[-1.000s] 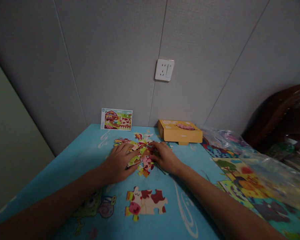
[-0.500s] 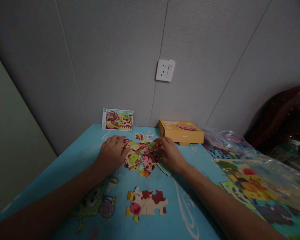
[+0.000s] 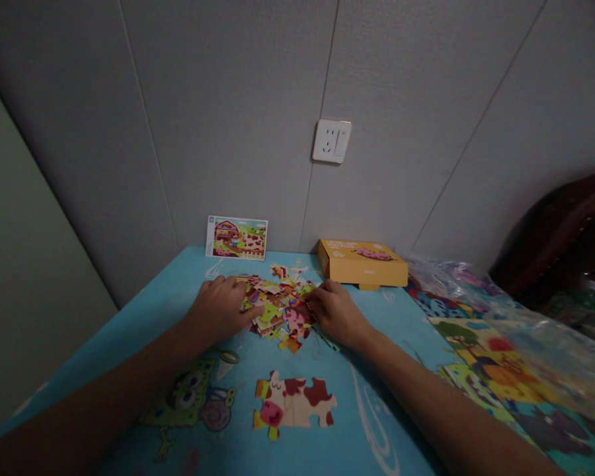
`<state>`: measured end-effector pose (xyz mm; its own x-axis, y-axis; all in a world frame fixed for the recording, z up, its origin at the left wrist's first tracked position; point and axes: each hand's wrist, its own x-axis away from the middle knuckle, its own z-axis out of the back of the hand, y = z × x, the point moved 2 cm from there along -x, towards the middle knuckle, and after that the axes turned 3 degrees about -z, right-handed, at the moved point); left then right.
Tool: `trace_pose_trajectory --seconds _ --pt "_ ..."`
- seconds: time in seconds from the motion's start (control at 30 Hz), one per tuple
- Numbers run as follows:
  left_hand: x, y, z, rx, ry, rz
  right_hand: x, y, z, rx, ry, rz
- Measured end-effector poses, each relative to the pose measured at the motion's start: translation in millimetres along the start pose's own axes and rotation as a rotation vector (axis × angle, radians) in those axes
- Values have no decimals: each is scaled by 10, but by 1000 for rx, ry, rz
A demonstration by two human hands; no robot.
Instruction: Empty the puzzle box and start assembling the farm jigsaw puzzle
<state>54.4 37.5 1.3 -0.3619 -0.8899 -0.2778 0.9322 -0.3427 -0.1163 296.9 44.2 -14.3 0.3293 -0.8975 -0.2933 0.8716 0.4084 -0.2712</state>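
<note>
Half-open left hand [image 3: 219, 307] at the puzzle heap's [image 3: 269, 316] nine o'clock; right hand [image 3: 339, 315] curls at three, hold unclear! Cow section [image 3: 297, 402], six o'clock, is joined; the heap looks loose.

The cow [image 3: 300, 402] is cream with red-brown patches and a pink muzzle. The pile [image 3: 272, 311] mixes green, pink, red, yellow and brown. White swirls pattern the light-blue cloth [image 3: 163, 297]. The box [image 3: 364, 271] is orange-yellow with a pink print, the socket [image 3: 331, 141] white, the wall [image 3: 238, 132] grey with 3 thin lines.
</note>
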Motion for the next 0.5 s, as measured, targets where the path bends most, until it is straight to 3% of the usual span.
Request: trace_pose_trajectory --seconds 0.23,0.5 --pt "30 56 -64 96 76 -111 63 -223 34 -77 36 165" --pt "37 157 -86 210 108 -196 130 -438 16 -151 -52 335"
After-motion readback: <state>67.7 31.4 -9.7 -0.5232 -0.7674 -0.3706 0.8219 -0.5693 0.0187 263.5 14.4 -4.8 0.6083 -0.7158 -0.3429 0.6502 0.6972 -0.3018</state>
